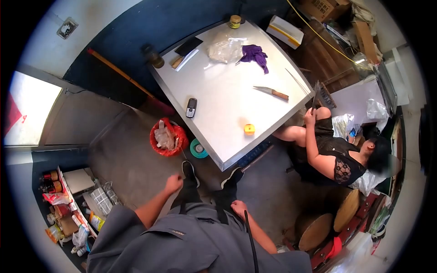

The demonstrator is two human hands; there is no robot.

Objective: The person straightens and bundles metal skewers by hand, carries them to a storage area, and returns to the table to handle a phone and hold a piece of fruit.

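Note:
My left hand (174,183) hangs over the floor in front of my body, fingers curled in, with nothing seen in it. Beside the hem of my grey jacket (177,245) is my right hand (238,208); its fingers are bent, and what they may hold is hidden. Neither hand touches the white-topped table (218,100) ahead. On the table lie a mobile phone (191,108), a yellow round object (249,129), a knife (271,93), a cleaver (188,46), a purple cloth (255,56) and a clear plastic bag (225,48).
A red-lined bin (167,137) stands left of the table, near a teal round item (198,148). Another person (337,157) sits at the right, holding a thin dark object. Cluttered shelves (73,200) are at the left; round wooden-topped stools (315,231) stand at the lower right.

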